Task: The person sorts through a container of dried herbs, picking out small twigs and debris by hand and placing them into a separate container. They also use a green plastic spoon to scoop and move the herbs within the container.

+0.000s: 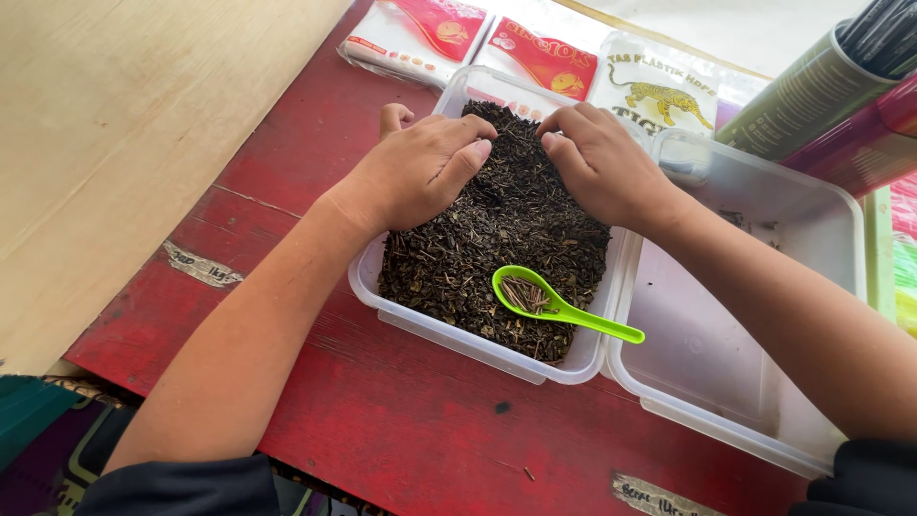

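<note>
The person has both hands in a clear plastic tub full of dark dried tea leaves. The left hand lies on the far side of the pile with its fingers curled and pressed together, and it looks like it is pinching a few bits, though the fingertips are partly hidden. The right hand is curled the same way just beside it, fingertips down in the leaves. This looks like the picking-out step: pulling thin stalks from the tea. A green plastic spoon rests on the leaves near the front and holds a little bunch of pale stalks. A good next move would need a careful pinch and a drop into the spoon. 1 more clear tub sits touching on the right, nearly bare. Plastic bag packs lie behind.
</note>
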